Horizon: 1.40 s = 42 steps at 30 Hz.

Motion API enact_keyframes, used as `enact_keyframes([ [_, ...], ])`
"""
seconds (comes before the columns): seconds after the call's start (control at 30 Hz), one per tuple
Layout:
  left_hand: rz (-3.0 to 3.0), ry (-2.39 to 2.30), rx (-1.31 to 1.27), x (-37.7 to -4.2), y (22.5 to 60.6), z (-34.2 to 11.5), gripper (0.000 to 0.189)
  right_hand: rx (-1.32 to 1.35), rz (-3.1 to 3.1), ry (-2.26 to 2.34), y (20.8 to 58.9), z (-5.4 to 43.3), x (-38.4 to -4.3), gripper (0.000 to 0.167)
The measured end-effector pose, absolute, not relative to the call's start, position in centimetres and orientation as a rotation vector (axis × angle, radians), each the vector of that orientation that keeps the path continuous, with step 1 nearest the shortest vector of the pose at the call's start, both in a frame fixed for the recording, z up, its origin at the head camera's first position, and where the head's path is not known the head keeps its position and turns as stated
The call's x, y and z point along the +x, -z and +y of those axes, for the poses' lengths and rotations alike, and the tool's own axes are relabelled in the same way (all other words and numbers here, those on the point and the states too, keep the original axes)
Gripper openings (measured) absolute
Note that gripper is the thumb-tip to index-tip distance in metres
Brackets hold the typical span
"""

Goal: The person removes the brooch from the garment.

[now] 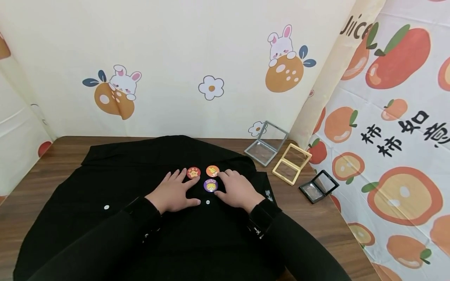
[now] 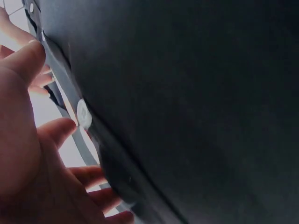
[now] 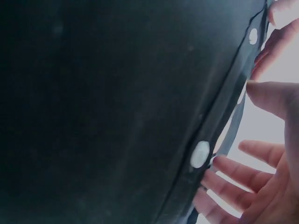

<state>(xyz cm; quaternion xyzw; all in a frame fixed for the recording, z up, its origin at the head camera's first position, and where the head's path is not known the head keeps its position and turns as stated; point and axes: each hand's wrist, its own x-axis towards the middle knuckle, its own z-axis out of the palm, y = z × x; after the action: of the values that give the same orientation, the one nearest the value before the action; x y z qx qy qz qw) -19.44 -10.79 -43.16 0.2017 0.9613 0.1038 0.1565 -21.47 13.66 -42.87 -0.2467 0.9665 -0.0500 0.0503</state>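
A black buttoned garment (image 1: 105,242) lies spread on the wooden table. Three round badges sit on it: a red one (image 1: 193,172), an orange one (image 1: 212,171) and a purple one (image 1: 210,185). My left hand (image 1: 174,191) rests on the cloth left of them, fingers spread, a fingertip at the red badge. On the other side, my right hand (image 1: 240,190) has a fingertip at the orange badge's edge and its thumb just below the purple one. Dark cloth with a white button fills much of the left wrist view (image 2: 84,113) and of the right wrist view (image 3: 200,154).
At the table's right stand three opened hinged square cases: a grey one (image 1: 261,152), a cream one (image 1: 286,171) and a black one (image 1: 312,191). A printed cloth wall (image 1: 168,47) borders the back, and a fruit-patterned cloth (image 1: 415,187) hangs along the right.
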Motion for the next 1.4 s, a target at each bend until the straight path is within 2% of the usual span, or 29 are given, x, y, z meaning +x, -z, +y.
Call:
enact_keyframes([
  [0.23, 2.716, -0.330, 0.527, -19.7, 43.2, -10.4, 0.082, -0.901, 2.889, 0.151, 43.5, 13.6, -22.8, 0.056],
  [0.53, 2.697, -0.308, 0.484, -20.0, 42.9, -9.9, 0.071, -0.908, 2.849, 0.176, 43.3, 12.8, -23.4, 0.050],
  [0.87, 2.677, -0.302, 0.464, -20.5, 43.1, -10.0, 0.076, -0.947, 2.826, 0.173, 43.2, 12.2, -23.3, 0.036],
  [1.2, 2.672, -0.321, 0.485, -20.5, 43.1, -10.2, 0.077, -0.987, 2.832, 0.133, 43.5, 12.3, -23.5, 0.034],
  [1.4, 2.633, -0.367, 0.506, -20.6, 43.1, -10.9, 0.078, -1.013, 2.854, 0.177, 42.9, 12.7, -23.2, 0.027],
])
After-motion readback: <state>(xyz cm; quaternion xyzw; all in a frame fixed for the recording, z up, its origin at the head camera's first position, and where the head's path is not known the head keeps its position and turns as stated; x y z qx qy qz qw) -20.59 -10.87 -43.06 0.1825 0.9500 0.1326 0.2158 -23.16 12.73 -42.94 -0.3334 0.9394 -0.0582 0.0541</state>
